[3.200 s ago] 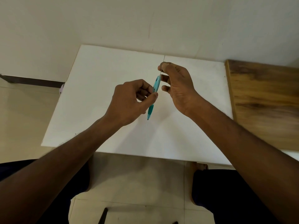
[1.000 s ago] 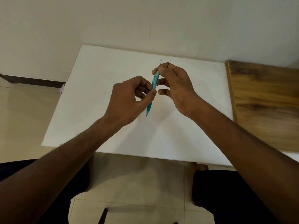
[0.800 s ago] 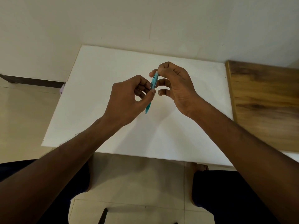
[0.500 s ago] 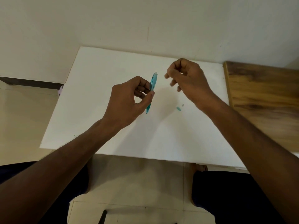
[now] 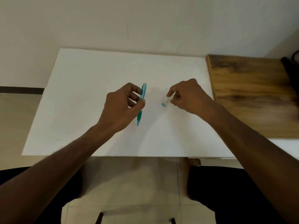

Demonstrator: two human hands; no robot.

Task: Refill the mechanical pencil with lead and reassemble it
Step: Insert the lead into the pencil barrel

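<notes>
White bench (image 5: 90,101): left hand (image 5: 120,109), fingers clamped on a teal mechanical pencil (image 5: 141,104) held near upright above the bench's middle, tip pointing toward the person, its far end open and uncapped. Just right of the pencil, lying on the bench: a small teal cap (image 5: 163,104) and beside it a tiny pale piece (image 5: 168,100), too small to identify. Right hand (image 5: 187,96) hovers over these, thumb and forefinger parted, holding nothing; wooden board (image 5: 252,94) adjoins the bench at far right.
</notes>
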